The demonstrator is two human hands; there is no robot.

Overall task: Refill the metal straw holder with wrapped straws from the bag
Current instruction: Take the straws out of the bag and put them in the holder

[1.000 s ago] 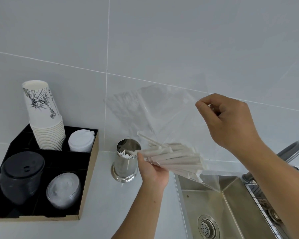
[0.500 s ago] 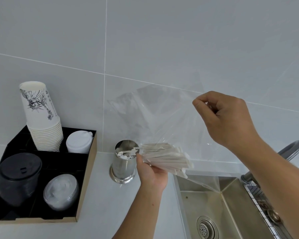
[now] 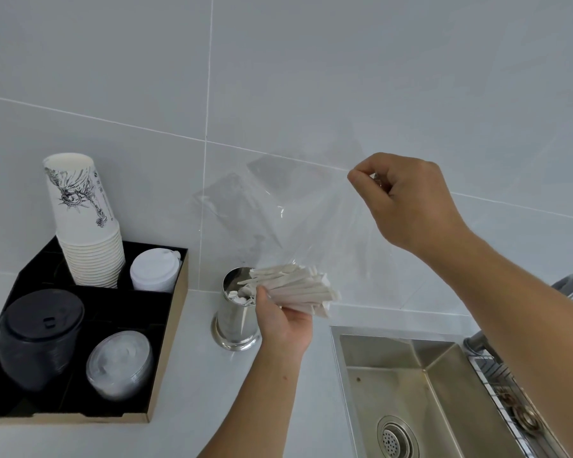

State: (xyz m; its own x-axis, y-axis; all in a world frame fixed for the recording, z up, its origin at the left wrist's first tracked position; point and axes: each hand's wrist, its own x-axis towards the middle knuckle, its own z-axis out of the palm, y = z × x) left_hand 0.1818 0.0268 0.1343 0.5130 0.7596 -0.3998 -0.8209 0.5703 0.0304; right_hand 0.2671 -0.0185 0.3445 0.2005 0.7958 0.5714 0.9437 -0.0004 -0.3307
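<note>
Shifted closer to the holder [image 3: 237, 309], the straws [image 3: 293, 290] lie near-horizontal, tips over its rim, clasped by the left hand [image 3: 283, 320]; the right hand [image 3: 407, 200] pinches the bag [image 3: 288, 209] aloft.

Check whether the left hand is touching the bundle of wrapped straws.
Touching. The head view shows the left hand closed around the straws, thumb pressed on the bundle's near end beside the metal holder.
</note>
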